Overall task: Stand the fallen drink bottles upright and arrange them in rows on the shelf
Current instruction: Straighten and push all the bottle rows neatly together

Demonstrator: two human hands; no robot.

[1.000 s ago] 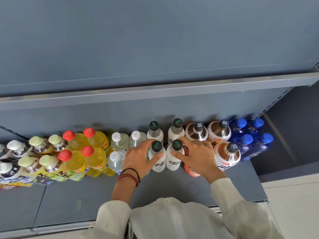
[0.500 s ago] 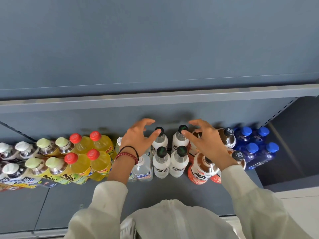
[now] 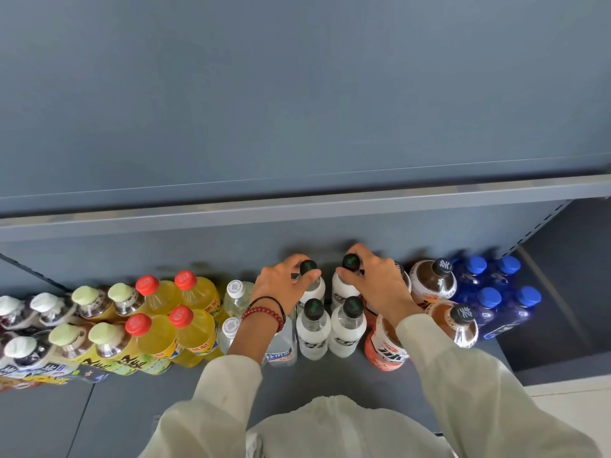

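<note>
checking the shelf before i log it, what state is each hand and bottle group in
left hand, grips rear left white bottle near its cap
right hand, grips rear right white bottle near its cap
front white bottles, upright
yellow bottles, upright, two rows
blue bottles, upright
brown bottles, upright

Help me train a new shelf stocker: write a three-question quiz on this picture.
1. True or false: the left hand and the right hand each hold a back-row white bottle near its black cap.
2. Which colour are the caps of the yellow bottles? A red, B blue, C white.
3. Fill in: ___ blue-capped bottles stand at the right end of the shelf.
Key: 1 true; 2 A; 3 four.
</note>
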